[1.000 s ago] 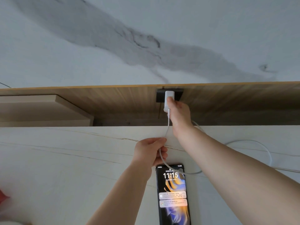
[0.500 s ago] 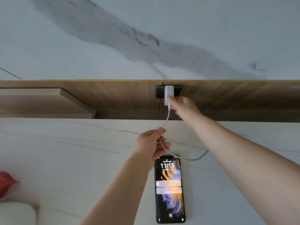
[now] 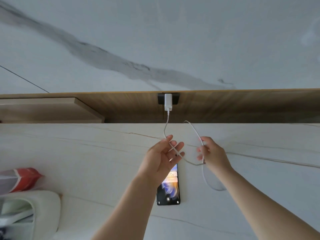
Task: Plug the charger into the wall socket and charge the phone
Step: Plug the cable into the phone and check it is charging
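Observation:
The white charger [image 3: 168, 102] sits plugged into the black wall socket [image 3: 176, 99] in the wooden recess. Its white cable [image 3: 166, 126] hangs down to my hands. My left hand [image 3: 161, 157] is above the phone with fingers spread, and the cable lies across its fingers. My right hand [image 3: 210, 154], blurred, is closed around a loop of the cable a little to the right. The phone [image 3: 170, 187] lies flat on the pale counter with its screen lit; its top is hidden behind my left hand. The cable's free end is not visible.
A wooden shelf block [image 3: 52, 110] fills the recess at left. A red-and-white packet [image 3: 20, 179] and a pale green container [image 3: 34, 213] lie at the counter's near left. The marble wall [image 3: 155, 40] rises above the recess.
My right hand has let go of the charger and dropped to the cable loop at the right. My left hand has opened its fingers. The view has tilted and shows more of the counter.

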A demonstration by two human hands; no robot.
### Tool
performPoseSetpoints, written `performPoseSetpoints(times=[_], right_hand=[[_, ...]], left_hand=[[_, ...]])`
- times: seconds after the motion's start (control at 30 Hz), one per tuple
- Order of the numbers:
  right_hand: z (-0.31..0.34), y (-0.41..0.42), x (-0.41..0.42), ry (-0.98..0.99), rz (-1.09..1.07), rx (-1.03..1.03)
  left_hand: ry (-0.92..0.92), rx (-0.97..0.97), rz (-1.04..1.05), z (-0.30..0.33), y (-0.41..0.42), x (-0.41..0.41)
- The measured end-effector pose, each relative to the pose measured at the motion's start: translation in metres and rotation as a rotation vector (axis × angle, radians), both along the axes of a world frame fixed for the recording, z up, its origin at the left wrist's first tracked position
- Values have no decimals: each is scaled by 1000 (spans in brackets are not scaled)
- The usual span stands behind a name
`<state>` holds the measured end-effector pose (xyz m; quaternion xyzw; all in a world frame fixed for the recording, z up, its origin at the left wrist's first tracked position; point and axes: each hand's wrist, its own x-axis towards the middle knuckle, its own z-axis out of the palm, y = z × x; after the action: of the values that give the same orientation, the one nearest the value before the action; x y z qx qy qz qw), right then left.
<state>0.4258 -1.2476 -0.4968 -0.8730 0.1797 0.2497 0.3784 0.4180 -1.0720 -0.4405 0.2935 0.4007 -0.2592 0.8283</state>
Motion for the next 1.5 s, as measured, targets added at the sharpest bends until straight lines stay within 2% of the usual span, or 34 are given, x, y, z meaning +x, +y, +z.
performPoseSetpoints(times=[0.17, 0.23, 0.33, 0.4, 0.47, 0.53, 0.57, 0.63, 0.73, 0.87, 0.97, 1.0, 1.03, 1.1, 1.13, 1.17, 1.27, 1.33, 1.43, 1.5], right_hand=[[57, -4, -20, 113, -342, 561], [74, -9, -30, 156, -456, 739], [96, -8, -43, 176, -511, 914], [109, -4, -52, 167, -485, 950], [121, 1, -60, 148, -468, 964], [135, 6, -66, 128, -479, 993], [142, 8, -69, 119, -491, 1011], [156, 12, -76, 102, -500, 1033], [177, 13, -84, 63, -498, 961], [211, 0, -81, -21, -646, 948], [228, -12, -81, 16, -640, 1034], [231, -13, -83, 48, -606, 1056], [233, -12, -85, 79, -572, 1084], [232, -9, -88, 121, -534, 1126], [231, -8, -90, 130, -513, 1113], [230, -6, -91, 138, -478, 1076], [226, -5, -96, 152, -343, 914], [224, -7, -97, 159, -346, 892], [226, -14, -89, 160, -557, 980], [225, -22, -82, 163, -720, 1005]], left_hand=[[-117, 29, -175, 31, -6, -27], [-113, 75, -157, 41, -8, -38], [-18, 210, -68, 54, -9, -48], [35, 383, -98, 61, -7, -54], [14, 690, -302, 66, -6, -61], [-121, 963, -523, 78, -10, -71], [-205, 1023, -602, 86, -13, -77], [-310, 984, -718, 100, -21, -87], [-350, 961, -932, 116, -24, -103], [-364, 982, -1122, 126, -17, -126], [-365, 1257, -1241, 131, -15, -134], [-407, 1298, -1192, 135, -17, -135], [-448, 1241, -1085, 138, -21, -133], [-407, 858, -838, 151, -34, -128], [-372, 680, -769, 159, -43, -126], [-355, 581, -745, 164, -51, -126], [-392, 658, -781, 162, -66, -134], [-377, 734, -748, 152, -69, -145], [-323, 723, -777, 138, -71, -163], [-288, 729, -867, 129, -70, -173]])
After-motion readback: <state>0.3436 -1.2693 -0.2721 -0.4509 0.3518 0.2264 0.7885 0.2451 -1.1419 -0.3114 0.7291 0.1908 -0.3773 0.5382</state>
